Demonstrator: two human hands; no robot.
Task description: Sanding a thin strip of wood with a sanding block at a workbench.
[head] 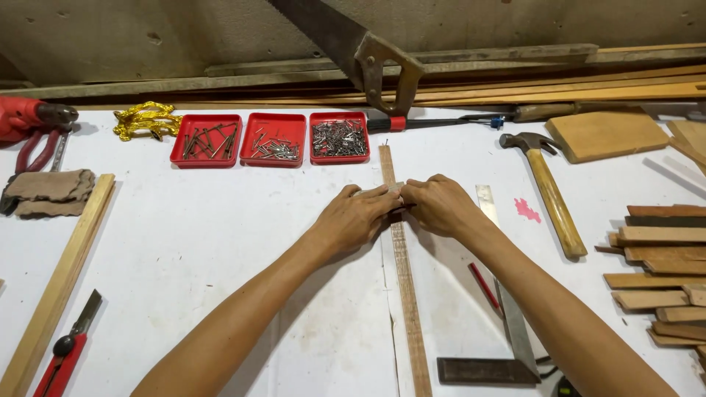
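Your left hand [355,218] and right hand [439,206] meet fingertip to fingertip over the long wooden strip [403,272], pinching between them a small pale piece [384,189] that sits across the strip. Both hands are curled nearly closed on that piece, thumbs tucked under and out of sight, so you cannot tell how much of it each one grips.

The strip's long axis runs straight away from you: its far end lies just beyond your fingertips, toward the red trays [271,138], and its near end passes under your hands and back between your forearms. The small piece lies crosswise to it, left to right. Neither hand is clearly nearer; they sit about level on either side of the strip, the left a touch closer to you.

Just beside your right wrist lies a try square [507,309], its blade partly covered by your forearm, with a red pencil [485,285] next to it. The hammer [548,192] lies well off to the right of that hand.

Most of the small piece is hidden by your fingers; its shape, and whether it rests on the strip, cannot be made out.
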